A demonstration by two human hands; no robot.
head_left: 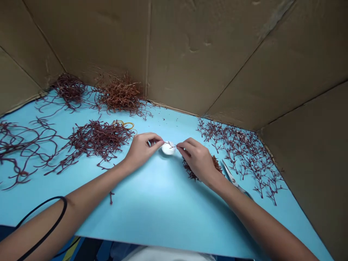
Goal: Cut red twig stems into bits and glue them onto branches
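Observation:
Between my two hands a thin brown twig piece is stretched, above a small round white dish. My left hand pinches its left end between thumb and fingertips. The right end sits in the pinch of my right hand. Under and behind my right hand lies a small pile of short reddish-brown twigs, partly hidden by the hand. Scissors lie beside my right wrist, their handles partly covered by the forearm.
Tangled brown twigs are heaped on the light blue table, with a yellow band. Two more heaps, one orange-brown, stand against the cardboard wall. Small branched twigs spread at right. A black cable crosses my left forearm.

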